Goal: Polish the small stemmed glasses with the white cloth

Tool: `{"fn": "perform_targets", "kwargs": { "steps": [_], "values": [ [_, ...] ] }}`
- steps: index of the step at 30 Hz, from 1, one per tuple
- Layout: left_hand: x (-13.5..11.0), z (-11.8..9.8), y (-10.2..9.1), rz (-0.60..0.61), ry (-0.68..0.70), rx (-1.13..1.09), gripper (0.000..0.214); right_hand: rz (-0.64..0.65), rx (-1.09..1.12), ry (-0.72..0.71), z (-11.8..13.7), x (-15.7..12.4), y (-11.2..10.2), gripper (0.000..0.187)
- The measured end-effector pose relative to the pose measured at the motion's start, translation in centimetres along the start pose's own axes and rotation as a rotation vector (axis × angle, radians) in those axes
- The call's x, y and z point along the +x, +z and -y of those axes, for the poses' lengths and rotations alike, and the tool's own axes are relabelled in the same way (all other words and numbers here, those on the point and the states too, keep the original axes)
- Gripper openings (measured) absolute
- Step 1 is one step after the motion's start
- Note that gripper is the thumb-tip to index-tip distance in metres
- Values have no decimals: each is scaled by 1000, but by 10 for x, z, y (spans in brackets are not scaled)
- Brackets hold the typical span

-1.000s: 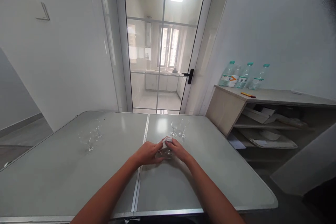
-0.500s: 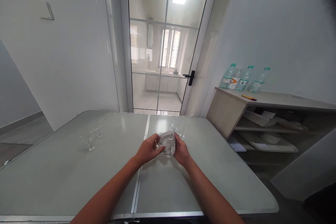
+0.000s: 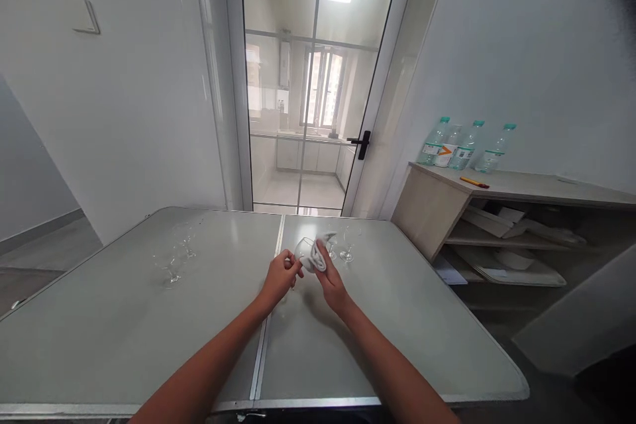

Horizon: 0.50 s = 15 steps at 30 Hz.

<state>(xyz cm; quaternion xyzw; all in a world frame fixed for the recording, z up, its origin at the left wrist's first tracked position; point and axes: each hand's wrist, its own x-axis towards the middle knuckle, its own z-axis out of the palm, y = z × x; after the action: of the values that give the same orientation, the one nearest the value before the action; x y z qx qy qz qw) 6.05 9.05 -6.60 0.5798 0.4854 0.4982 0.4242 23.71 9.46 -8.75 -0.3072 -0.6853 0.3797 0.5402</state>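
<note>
While the left hand (image 3: pixel 279 276) pinches the wine glass (image 3: pixel 303 251) by its stem at frame centre, the right hand's (image 3: pixel 332 281) fingers press a white cloth (image 3: pixel 318 254) against its bowl. Wiping looks underway: two glasses (image 3: pixel 340 247) stand just behind, two more (image 3: pixel 175 258) at centre-left on the tabletop (image 3: pixel 124 331).

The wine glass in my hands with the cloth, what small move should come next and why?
Probably turn the wine glass a little in the left hand: the right hand presses the white cloth against only one side of the bowl.
</note>
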Motion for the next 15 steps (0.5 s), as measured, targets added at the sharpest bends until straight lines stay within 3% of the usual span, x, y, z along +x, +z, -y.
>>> {"fn": "perform_targets", "kwargs": {
  "steps": [4, 8, 12, 15],
  "values": [
    [-3, 4, 1, -26, 94, 285, 17, 203, -318, -161, 4, 3, -7, 48],
    [-10, 1, 1, 45, 263, 668, 8, 163, -405, -189, 4, 9, -12, 39],
    [-17, 1, 2, 229, 378, 870, 21, 66, -305, -10, -3, 12, -16, 17],
    [-20, 3, 3, 300, 453, 931, 23, 17, -165, 192, -11, 11, -19, 21]
  ]
}}
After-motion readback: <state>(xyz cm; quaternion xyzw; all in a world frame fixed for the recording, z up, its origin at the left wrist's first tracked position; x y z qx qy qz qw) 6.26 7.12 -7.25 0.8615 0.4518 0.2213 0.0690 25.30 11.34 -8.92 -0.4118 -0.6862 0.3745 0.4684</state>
